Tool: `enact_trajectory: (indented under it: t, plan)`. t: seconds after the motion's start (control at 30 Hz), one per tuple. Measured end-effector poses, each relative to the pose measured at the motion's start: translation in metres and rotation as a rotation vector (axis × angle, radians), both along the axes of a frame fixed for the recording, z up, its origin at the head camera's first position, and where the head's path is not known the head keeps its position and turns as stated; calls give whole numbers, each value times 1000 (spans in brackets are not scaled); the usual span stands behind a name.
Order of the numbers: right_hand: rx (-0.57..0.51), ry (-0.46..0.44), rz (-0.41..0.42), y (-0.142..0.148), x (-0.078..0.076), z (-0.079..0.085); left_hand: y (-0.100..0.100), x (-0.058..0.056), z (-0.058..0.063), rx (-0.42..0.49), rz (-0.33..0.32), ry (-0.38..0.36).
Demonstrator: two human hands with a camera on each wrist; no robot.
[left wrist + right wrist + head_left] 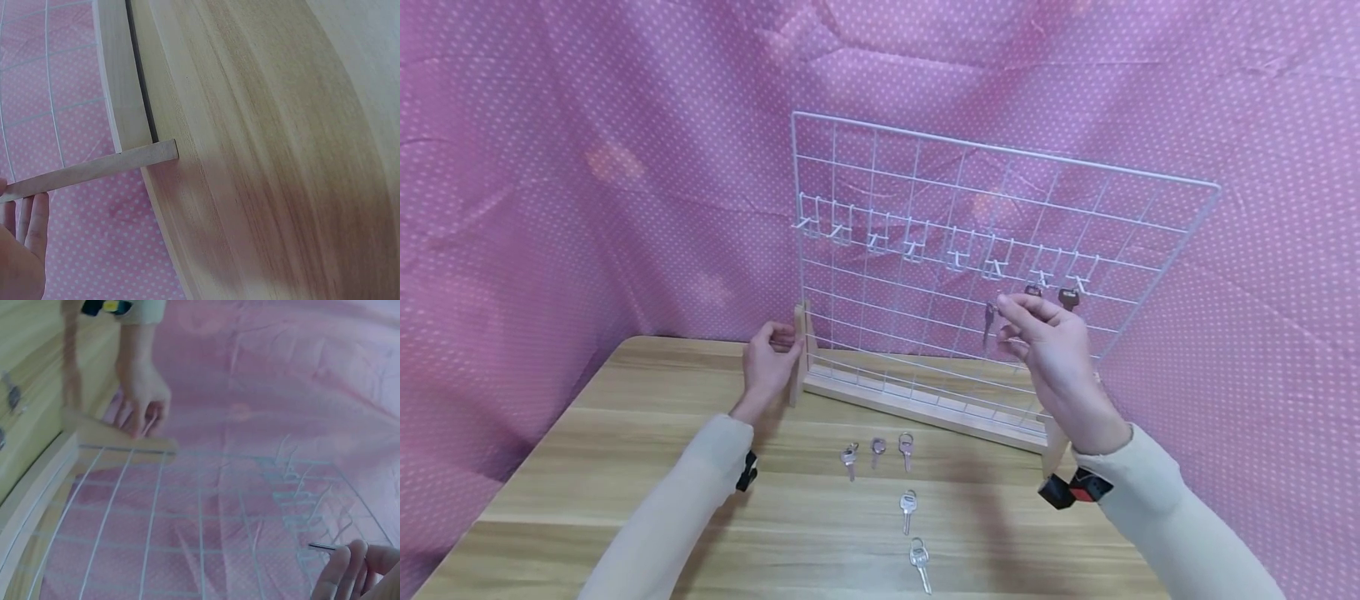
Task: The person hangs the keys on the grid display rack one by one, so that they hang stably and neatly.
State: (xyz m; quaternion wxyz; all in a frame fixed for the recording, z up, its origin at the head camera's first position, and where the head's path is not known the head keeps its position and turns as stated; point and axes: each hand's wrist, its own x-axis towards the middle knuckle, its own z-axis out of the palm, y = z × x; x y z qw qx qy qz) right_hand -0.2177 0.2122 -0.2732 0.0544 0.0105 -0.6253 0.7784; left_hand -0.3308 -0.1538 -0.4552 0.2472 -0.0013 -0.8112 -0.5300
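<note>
A white wire grid rack (925, 179) with a row of hooks (913, 250) stands in a wooden base. My left hand (766, 360) grips the wooden side post (800, 354) at the rack's left end; in the left wrist view, fingers (37, 219) press against the post's edge. My right hand (1063, 358) pinches a key (988, 321) near its top, thumb against fingers. That key dangles in front of the grid, below the hooks. Two keys, including a dark-headed key (1069, 297), hang from the two rightmost hooks, partly behind my right hand.
Several keys with rings lie on the wooden table (655, 450) before the rack: three in a row, including a middle key (878, 450), then a key (908, 508) and another key (919, 562) nearer me. A pink dotted curtain (700, 167) surrounds the table.
</note>
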Motion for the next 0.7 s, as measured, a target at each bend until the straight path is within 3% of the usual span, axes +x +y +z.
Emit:
enact_trajectory:
  t: [0.23, 0.37, 0.47, 0.7]
  plan:
    - [-176, 50, -82, -12, -4, 5, 0, 0, 0, -14, 5, -5]
    - [-235, 84, -180, -17, -9, 4, 1, 1, 0, -12, 7, -16]
    - [-234, 87, -221, -18, -12, 2, 2, 1, 0, -3, 5, -21]
    - [-203, 111, -230, -23, -20, -6, 1, 0, -1, -7, 2, -14]
